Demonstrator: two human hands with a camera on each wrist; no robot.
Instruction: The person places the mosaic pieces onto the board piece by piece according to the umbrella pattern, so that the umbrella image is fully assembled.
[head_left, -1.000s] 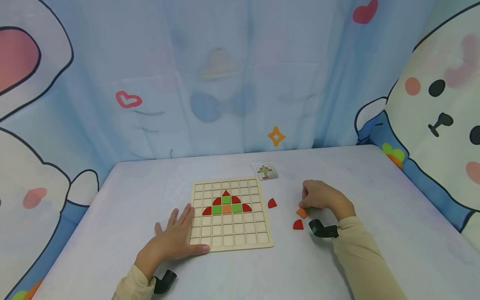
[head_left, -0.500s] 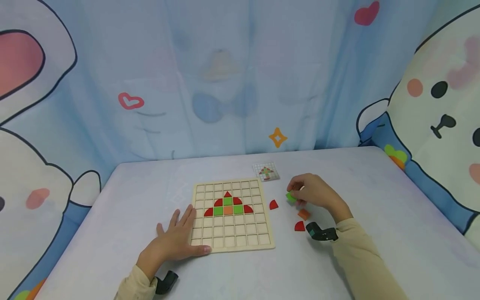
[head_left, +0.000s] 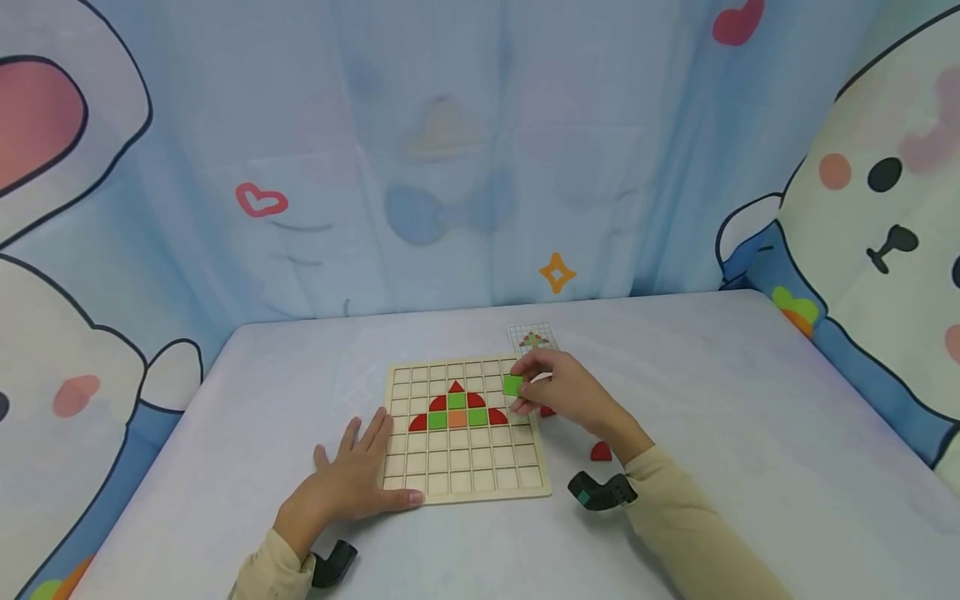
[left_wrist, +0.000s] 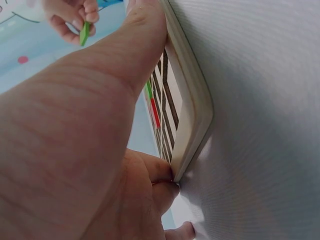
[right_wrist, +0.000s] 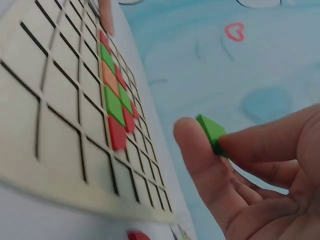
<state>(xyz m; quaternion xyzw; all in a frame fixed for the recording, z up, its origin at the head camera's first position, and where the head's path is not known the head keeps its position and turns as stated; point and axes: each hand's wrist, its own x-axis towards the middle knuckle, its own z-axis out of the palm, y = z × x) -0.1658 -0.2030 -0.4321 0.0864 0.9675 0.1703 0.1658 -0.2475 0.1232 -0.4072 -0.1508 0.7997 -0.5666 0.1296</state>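
Note:
A wooden grid board (head_left: pixel 467 482) lies on the table with red, green and orange tiles set in its cells. They form a stepped shape topped by a red triangle tile (head_left: pixel 455 387), with an orange square tile (head_left: pixel 457 418) in the lower row. My left hand (head_left: pixel 345 483) rests at the board's near left corner, fingers spread along the left side and thumb along the front edge. Between thumb and fingers, my right hand (head_left: pixel 566 392) pinches a green square tile (right_wrist: pixel 212 132), held above the board's right side.
Right of the board lie a red rounded tile (head_left: pixel 601 451) and another red tile (head_left: pixel 547 411), partly covered by my right hand. Behind the board's far right corner is a small pattern card (head_left: pixel 532 335). A blue cartoon curtain (head_left: pixel 450 275) hangs beyond the table.
My right hand has picked up the green tile from beside the orange one and carried it left to the board. The loose orange tile is now hidden. My left hand keeps its place.

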